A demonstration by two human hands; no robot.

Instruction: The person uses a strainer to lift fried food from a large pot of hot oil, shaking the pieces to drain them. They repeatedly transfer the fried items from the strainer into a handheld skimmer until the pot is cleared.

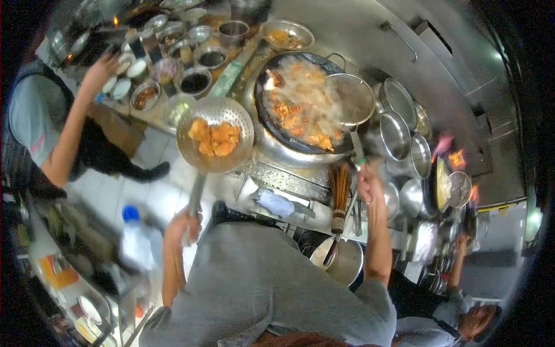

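My left hand is wrapped round the handle of a large perforated strainer. Several golden-brown fried pieces lie in its bowl, which is held out to the left of the wok. My right hand grips the long handle of a round metal ladle, with a green patch just beyond the fingers. That ladle's bowl overlaps the right side of a dark wok. In the wok, orange-brown food bubbles in steaming, frothy oil, partly hidden by the steam.
Metal bowls of sauces and ingredients crowd the counter at upper left. A bamboo wok brush and a white pot are near my right arm. Pans line the right, with flames beyond. One person works on each side.
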